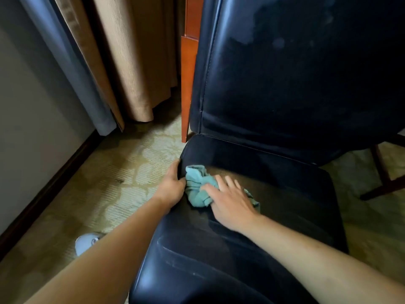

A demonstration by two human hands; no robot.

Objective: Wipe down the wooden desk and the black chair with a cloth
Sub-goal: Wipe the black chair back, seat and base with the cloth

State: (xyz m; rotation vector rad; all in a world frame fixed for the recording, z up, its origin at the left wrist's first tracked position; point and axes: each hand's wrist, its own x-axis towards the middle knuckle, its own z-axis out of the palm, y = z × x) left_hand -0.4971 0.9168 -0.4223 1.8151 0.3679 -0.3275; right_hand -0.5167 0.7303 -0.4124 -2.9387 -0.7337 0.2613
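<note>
Hands work low on the black chair [274,84] — the right hand [230,200] lies flat, fingers straight and spread, pressing a crumpled teal cloth [198,187] onto the seat near its left edge. The left hand [172,183] grips that edge of the seat, fingers curled round it, just beside the cloth. A wooden desk leg [188,84] stands behind the chair, tan curtains [135,62] beyond it — patterned carpet [109,183] below.

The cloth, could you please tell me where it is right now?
In the head view, the teal cloth lies bunched on the left part of the black chair seat, pressed under the right hand, beside the left hand gripping the seat's edge.
</note>
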